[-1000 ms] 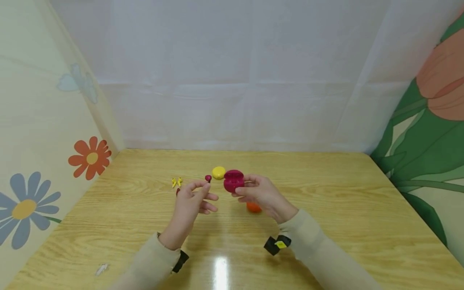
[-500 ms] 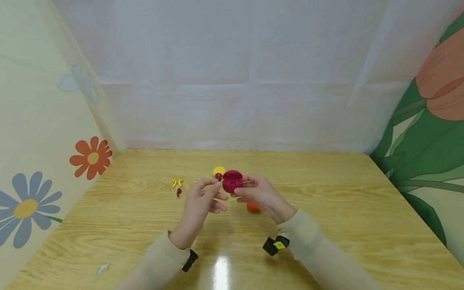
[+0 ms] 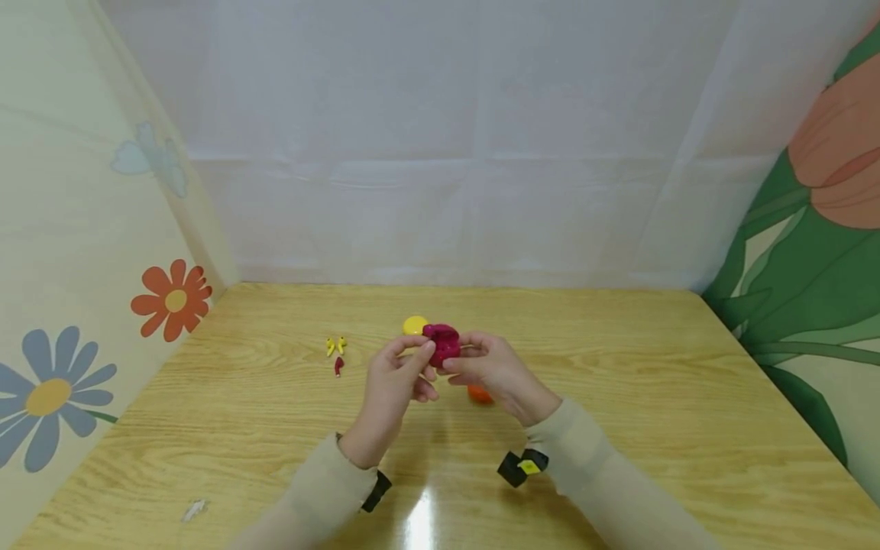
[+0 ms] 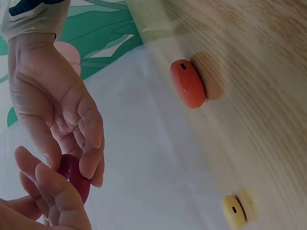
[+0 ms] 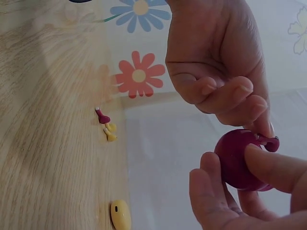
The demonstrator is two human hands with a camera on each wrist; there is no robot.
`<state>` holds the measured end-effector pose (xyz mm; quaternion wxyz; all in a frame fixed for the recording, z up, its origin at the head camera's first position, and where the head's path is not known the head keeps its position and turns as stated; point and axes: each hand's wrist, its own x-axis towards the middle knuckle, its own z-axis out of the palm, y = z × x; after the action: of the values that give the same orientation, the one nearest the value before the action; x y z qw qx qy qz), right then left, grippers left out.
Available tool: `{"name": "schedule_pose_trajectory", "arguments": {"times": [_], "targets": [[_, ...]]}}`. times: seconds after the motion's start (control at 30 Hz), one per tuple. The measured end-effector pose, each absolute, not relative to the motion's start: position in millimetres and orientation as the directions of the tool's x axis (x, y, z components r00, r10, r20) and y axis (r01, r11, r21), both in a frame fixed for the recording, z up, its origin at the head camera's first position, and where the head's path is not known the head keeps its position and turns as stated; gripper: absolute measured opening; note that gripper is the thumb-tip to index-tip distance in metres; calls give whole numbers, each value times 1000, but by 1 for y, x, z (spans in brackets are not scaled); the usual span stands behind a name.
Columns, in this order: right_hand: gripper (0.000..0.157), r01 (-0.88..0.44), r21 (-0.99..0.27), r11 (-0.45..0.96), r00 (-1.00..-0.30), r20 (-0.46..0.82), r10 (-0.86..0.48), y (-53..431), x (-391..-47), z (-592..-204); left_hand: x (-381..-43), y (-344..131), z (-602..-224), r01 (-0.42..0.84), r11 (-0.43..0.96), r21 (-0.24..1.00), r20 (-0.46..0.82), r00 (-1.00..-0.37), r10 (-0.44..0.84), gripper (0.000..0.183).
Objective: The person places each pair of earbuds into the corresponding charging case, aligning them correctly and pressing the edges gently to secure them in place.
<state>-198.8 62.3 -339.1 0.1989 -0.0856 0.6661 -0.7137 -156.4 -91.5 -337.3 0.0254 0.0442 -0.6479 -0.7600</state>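
Note:
My right hand [image 3: 498, 374] holds a round magenta earbud case [image 3: 450, 350] up above the table, its lid raised. The thumb lies on the front of the case, and other fingers reach behind it. From the left, my left hand [image 3: 393, 382] pinches a magenta earbud [image 5: 272, 143] between thumb and forefinger, at the edge of the case. Whether the earbud's stem is inside a slot cannot be seen. Another magenta earbud [image 3: 338, 366] lies on the table to the left, just in front of two yellow earbuds [image 3: 335, 346].
A yellow case [image 3: 415, 325] stands on the wooden table [image 3: 619, 367] behind the hands. Partly below my right hand sits an orange case [image 3: 480, 393]. A small whitish piece [image 3: 195, 509] lies near the front left. White cloth [image 3: 454, 191] hangs behind the table.
My left hand has moved right with the magenta earbud, from apart to the edge of the case. My right hand and the case have hardly moved. The magenta earbud on the table has become uncovered.

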Motion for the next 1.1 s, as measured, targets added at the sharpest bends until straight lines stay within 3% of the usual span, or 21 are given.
{"name": "schedule_pose_trajectory", "arguments": {"times": [1.1], "targets": [[26, 185, -983, 7, -917, -175, -359, 58, -199, -338, -162, -95, -336, -45, -99, 994, -60, -987, -150, 27]]}}
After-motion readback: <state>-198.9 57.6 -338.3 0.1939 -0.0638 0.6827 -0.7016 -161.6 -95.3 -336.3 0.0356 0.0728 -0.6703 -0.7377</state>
